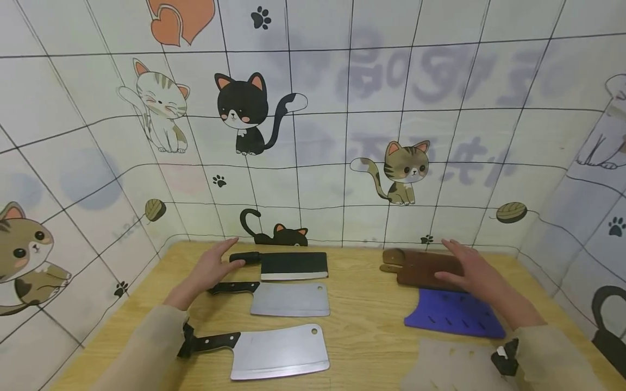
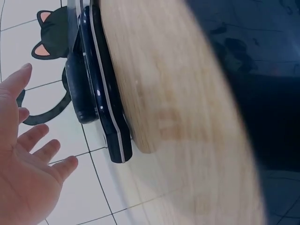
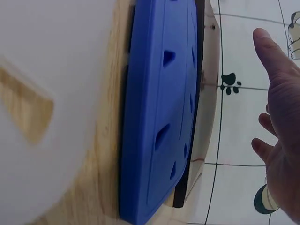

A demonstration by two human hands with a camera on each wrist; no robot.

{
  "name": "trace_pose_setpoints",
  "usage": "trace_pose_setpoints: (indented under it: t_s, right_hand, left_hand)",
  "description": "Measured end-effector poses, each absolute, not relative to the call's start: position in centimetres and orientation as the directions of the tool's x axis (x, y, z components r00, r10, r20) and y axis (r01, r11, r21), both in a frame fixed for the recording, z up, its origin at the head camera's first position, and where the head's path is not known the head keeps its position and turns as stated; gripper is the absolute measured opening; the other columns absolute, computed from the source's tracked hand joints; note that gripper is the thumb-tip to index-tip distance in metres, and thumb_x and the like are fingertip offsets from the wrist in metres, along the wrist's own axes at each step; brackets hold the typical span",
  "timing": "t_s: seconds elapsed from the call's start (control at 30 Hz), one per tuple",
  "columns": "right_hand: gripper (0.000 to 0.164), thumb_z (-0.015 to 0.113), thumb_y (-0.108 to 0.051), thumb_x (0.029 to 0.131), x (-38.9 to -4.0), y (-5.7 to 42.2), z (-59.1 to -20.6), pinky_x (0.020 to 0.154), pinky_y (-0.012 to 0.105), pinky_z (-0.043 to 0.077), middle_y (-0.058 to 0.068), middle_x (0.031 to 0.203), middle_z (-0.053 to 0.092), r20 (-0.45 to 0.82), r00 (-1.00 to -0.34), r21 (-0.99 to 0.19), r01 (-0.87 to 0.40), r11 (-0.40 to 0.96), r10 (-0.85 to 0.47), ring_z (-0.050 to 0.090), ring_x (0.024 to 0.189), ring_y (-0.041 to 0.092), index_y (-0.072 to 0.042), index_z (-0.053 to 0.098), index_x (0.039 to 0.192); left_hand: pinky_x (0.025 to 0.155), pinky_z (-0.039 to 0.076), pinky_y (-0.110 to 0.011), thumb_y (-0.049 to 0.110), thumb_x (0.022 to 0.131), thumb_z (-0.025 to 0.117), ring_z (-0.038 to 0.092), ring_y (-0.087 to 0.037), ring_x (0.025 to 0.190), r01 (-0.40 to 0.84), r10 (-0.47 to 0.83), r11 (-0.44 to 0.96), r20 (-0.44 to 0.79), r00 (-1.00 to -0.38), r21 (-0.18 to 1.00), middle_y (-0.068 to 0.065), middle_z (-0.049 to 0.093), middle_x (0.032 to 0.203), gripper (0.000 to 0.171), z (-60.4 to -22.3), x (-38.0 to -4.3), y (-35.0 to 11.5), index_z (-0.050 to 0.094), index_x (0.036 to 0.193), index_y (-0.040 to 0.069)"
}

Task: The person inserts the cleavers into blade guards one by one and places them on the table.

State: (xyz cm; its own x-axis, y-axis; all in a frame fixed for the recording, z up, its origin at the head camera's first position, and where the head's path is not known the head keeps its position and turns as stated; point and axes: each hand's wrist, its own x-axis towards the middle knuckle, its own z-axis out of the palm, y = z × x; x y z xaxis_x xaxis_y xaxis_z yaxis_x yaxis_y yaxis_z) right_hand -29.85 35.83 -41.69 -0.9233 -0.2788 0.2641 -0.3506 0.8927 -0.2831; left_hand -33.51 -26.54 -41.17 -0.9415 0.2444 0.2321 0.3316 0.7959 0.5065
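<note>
My left hand (image 1: 209,270) is held with fingers spread near the black handle of the dark-bladed cleaver (image 1: 293,265) at the back left. Below that cleaver lie two silver cleavers, a middle one (image 1: 290,300) and a nearer one (image 1: 281,353), both with riveted black handles. At the back right, my right hand (image 1: 470,270) hovers with fingers apart, overlapping a brown wooden board (image 1: 415,269) in the head view. In front of that board lies a blue slotted board (image 3: 159,112), and nearer still a whitish board (image 1: 435,364) with small holes. Neither hand holds anything.
Everything lies on a wood-grain table (image 1: 362,304). Behind and at both sides stands a white tiled-pattern wall covering (image 1: 323,184) printed with cats. A dark curved object (image 1: 608,326) is at the right edge.
</note>
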Motion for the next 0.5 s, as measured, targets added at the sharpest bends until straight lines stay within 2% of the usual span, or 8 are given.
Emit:
trace_pose_setpoints:
  t_s: [0.3, 0.5]
  right_hand:
    - [0.093, 0.075, -0.044, 0.093, -31.6, 38.8, -43.0, 0.103, 0.072, 0.031, 0.046, 0.143, 0.038, 0.187, -0.961, -0.328, -0.257, 0.909, -0.205, 0.036, 0.130, 0.064, 0.018, 0.033, 0.149]
    - [0.102, 0.081, -0.046, 0.086, -32.7, 39.8, -43.7, 0.103, 0.072, 0.032, 0.046, 0.141, 0.040, 0.144, -0.969, -0.362, -0.242, 0.900, -0.202, 0.038, 0.129, 0.063, 0.020, 0.033, 0.147]
  left_hand:
    - [0.110, 0.031, -0.066, 0.025, 0.095, 0.075, 0.036, -0.054, 0.139, 0.347, 0.270, 0.764, 0.219, -0.938, 0.544, -0.031, 0.041, 0.153, 0.074, -41.4, -35.1, -27.2, 0.041, 0.153, -0.004]
    - [0.109, 0.033, -0.065, 0.022, 0.094, 0.076, 0.038, -0.054, 0.138, 0.346, 0.293, 0.798, 0.184, -0.938, 0.493, -0.031, 0.043, 0.151, 0.073, -41.6, -36.1, -27.8, 0.043, 0.152, -0.006]
